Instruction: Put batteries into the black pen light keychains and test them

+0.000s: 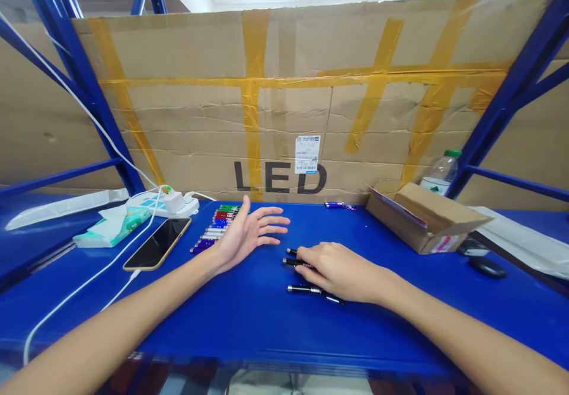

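My left hand is open above the blue tabletop, its fingers spread and pointing right, with nothing in it. Behind and beside it lies a row of slim pen-shaped sticks in green, red, blue, silver and purple, partly covered by the hand. My right hand is lowered palm down over several black pens with silver ends. Its thumb and index finger close around the middle one. Another black pen lies just below the thumb, partly beneath the hand. The curled fingertips are hidden.
A blue pen-shaped stick lies at the back. On the right stand an open cardboard box, a bottle and a black mouse. To the left are a phone, a tissue pack, a power strip and white cables.
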Available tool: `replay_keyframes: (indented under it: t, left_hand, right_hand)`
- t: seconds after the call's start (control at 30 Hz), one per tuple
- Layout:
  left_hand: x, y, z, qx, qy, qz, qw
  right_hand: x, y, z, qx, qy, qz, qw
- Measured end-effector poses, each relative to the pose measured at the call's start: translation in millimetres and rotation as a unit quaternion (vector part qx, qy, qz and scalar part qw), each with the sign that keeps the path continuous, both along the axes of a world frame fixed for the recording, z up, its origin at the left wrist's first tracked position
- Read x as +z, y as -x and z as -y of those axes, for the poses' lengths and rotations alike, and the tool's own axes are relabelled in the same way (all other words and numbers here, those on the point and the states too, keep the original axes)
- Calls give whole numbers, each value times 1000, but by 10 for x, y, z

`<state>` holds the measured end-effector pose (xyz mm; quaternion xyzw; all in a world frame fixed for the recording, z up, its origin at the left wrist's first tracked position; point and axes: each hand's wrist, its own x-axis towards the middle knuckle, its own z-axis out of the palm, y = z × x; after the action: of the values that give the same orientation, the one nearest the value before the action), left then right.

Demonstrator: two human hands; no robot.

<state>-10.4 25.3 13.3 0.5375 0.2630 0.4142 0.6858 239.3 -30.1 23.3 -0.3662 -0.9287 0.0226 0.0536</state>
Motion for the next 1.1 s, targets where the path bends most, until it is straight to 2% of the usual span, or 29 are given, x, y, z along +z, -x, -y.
replay_keyframes:
  t: [0.23,0.47,0.53,0.67,0.83,0.93,1.03,1.1]
  left_hand:
    - [-16,18,-15,0,-10,-1,1000]
    - [-36,5,-16,-8,-4,-6,1000]
    - [-29,3,-19,-1,-5,-8,1000]
    - [-18,12,-31,27,-8,-16,999]
    - [-24,24,-67,60,-24,-23,998]
    - [-33,10,-91,95,-33,-60,993]
    - [-54,3,-95,152,-122,-174,965]
    - [-70,17,-80,182,-249,-287,907]
  right_hand:
    - [-21,0,-9,-49,-51,61,996]
    - [-50,-10,-25,-47,-95,24,994]
    - [-35,-7,5,-11,-73,-1,997]
    - [-3,14,86,75,27,-32,996]
    - [11,11,98,85,75,-24,993]
    - [38,-29,70,81,97,-13,992]
    - [51,-59,56,79,103,1,992]
    - [41,-60,53,60,74,-6,995]
